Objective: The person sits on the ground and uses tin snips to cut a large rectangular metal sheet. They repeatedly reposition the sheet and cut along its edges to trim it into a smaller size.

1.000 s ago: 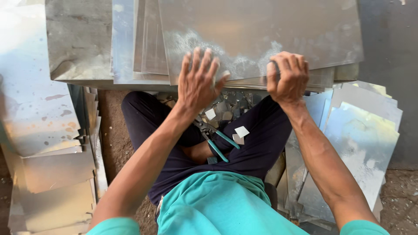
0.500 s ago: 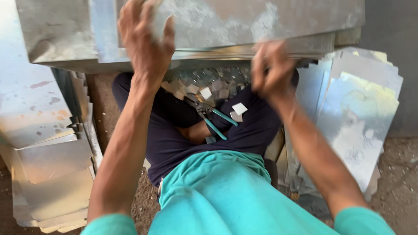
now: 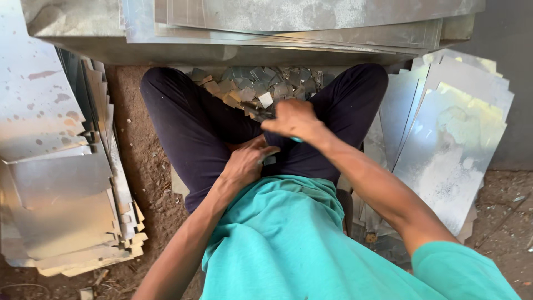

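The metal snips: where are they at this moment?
In the head view, centre frame: the right hand grips the snips over the lap, just before the pile of small offcuts, the left hand below.

Left hand point(image 3: 244, 164): formerly spread on the metal sheets point(image 3: 288, 25) ahead, then lifted; now lowered into the lap between the thighs. Right hand point(image 3: 294, 119): formerly on the sheet edge; now drawn back and closed over the teal-handled snips point(image 3: 264, 113) above the scrap offcuts point(image 3: 250, 86).
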